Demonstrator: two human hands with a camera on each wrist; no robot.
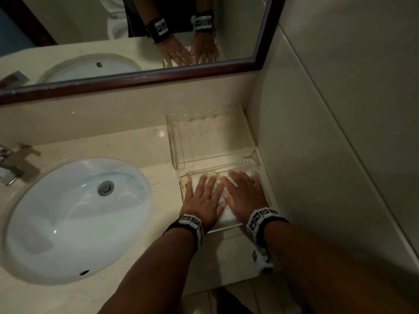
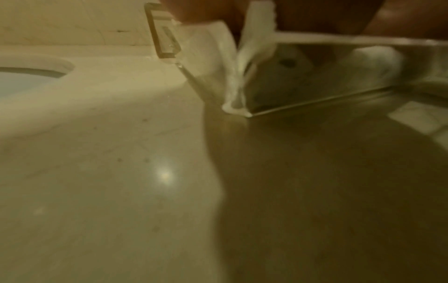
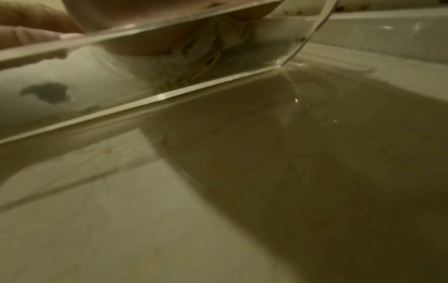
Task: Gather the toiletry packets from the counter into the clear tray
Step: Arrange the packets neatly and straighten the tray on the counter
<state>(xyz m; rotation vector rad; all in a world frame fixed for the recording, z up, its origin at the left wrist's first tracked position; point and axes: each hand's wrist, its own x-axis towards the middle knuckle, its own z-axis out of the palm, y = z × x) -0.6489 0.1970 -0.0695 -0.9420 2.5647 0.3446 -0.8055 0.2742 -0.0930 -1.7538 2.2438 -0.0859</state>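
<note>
In the head view, both hands lie flat, side by side, on white toiletry packets [image 1: 223,217] inside a low clear tray [image 1: 184,180] on the counter [image 1: 136,143], near the right wall. The left hand [image 1: 204,201] has its fingers straight and a little spread, and they press down on the packets. The right hand [image 1: 244,196] lies the same way, fingers straight and pointing away from the person, its thumb touching the left hand's thumb side. Just behind this tray stands a second, taller clear box [image 1: 174,141], against the corner of the back wall. To the left is a white sink [image 1: 68,223] with a metal drain, and a tap [image 1: 6,168] at the left edge. A dark-framed mirror [image 1: 136,75] above the counter reflects both hands.

In the left wrist view, the near corner of the clear tray [image 2: 315,107] rests on the counter [image 2: 121,172]. A white packet [image 2: 244,63] stands crumpled against the inside of the tray wall. Only a blurred part of the hand shows at the top, so from here I cannot tell how the fingers lie.

In the right wrist view, the long clear wall of the tray [image 3: 155,97] crosses the picture. Behind it are crumpled white packets [image 3: 198,57], and the palm presses on them from above.
</note>
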